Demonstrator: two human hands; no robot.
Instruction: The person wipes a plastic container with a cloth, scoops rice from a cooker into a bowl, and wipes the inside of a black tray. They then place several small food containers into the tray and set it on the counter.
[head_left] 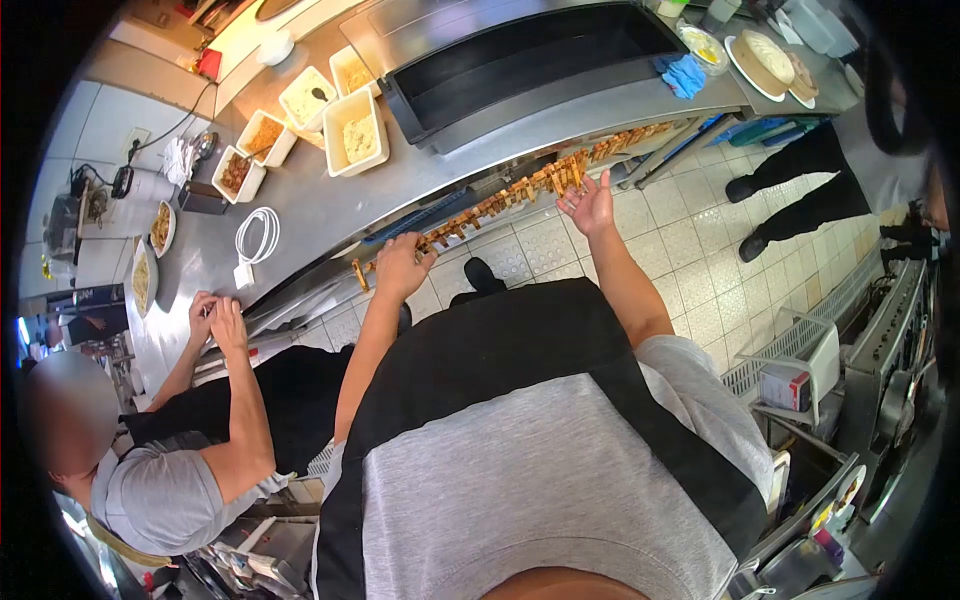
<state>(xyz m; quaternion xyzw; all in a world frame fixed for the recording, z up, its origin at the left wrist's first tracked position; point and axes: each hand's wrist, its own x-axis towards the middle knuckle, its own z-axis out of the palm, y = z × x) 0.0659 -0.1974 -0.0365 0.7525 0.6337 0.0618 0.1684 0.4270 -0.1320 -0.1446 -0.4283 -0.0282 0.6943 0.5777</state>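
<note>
A long row of wooden clothespins (pixel 510 197) runs along the front edge of the steel counter. My left hand (pixel 402 266) is at the row's left part, its fingers curled round clothespins there. Farther right, my right hand (pixel 588 205) is turned partly palm up just below the row. Its fingers are apart, and I see nothing in them. A few clothespins (pixel 361 274) hang to the left of my left hand. What the row is clipped to is hard to make out.
On the counter (pixel 330 215) are food tubs (pixel 356 132), a coiled white cable (pixel 258 235), a long black trough (pixel 530 70) and a blue cloth (pixel 683 76). A co-worker (pixel 170 480) stands close on my left, hands together at the counter. Another person's legs (pixel 800 195) show at right.
</note>
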